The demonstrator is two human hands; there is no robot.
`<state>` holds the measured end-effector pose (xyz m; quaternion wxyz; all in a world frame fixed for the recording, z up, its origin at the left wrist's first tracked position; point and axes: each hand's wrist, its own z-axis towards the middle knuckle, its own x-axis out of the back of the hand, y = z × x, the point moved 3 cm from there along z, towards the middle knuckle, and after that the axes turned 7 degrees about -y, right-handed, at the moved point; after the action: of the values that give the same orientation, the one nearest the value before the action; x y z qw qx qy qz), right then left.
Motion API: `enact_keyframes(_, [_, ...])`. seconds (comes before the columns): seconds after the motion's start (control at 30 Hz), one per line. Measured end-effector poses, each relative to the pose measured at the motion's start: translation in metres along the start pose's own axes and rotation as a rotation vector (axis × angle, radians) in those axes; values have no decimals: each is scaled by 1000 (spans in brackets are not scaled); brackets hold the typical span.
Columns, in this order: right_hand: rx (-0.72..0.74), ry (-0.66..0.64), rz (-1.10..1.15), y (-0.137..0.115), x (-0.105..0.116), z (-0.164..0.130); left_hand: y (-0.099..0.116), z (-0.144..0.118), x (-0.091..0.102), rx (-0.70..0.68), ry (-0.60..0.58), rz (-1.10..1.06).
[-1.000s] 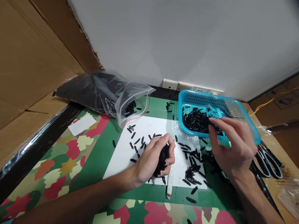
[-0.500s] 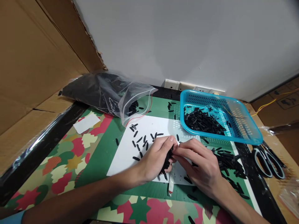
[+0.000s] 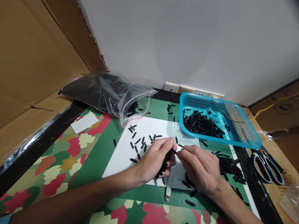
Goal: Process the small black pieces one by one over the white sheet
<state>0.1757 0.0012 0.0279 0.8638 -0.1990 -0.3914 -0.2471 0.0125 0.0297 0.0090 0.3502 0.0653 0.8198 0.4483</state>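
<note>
My left hand (image 3: 153, 160) rests on the white sheet (image 3: 125, 152) and is closed around a bunch of small black pieces (image 3: 164, 163). My right hand (image 3: 201, 168) is right beside it, fingertips pinching one black piece (image 3: 179, 145) at the left hand's thumb. Loose black pieces (image 3: 140, 141) lie scattered on the sheet, and a heap (image 3: 227, 163) lies to the right of my right hand. The blue basket (image 3: 247, 137) behind holds a pile of the same black pieces (image 3: 201, 124).
A clear zip bag (image 3: 109, 95) of black pieces lies at the back left. Scissors (image 3: 268, 165) lie at the right edge. A white pen-like stick (image 3: 168, 186) lies under my hands. Cardboard walls stand at the left, and a white paper scrap (image 3: 84, 123) lies on the patterned mat.
My right hand came back from the blue basket to my left hand and now pinches a single black piece there. My left hand stayed put, still closed on its bunch.
</note>
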Motion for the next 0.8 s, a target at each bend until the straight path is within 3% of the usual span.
enact_keyframes(0.3, [13, 49, -72, 9, 8, -9, 7, -2, -2, 13, -212, -92])
enact_keyframes(0.53, [-138, 60, 66, 10, 6, 3, 11, -2, 0, -41, -154, -33])
enact_keyframes(0.8, [-214, 95, 136, 10, 6, 5, 11, -6, -3, -73, -150, 43])
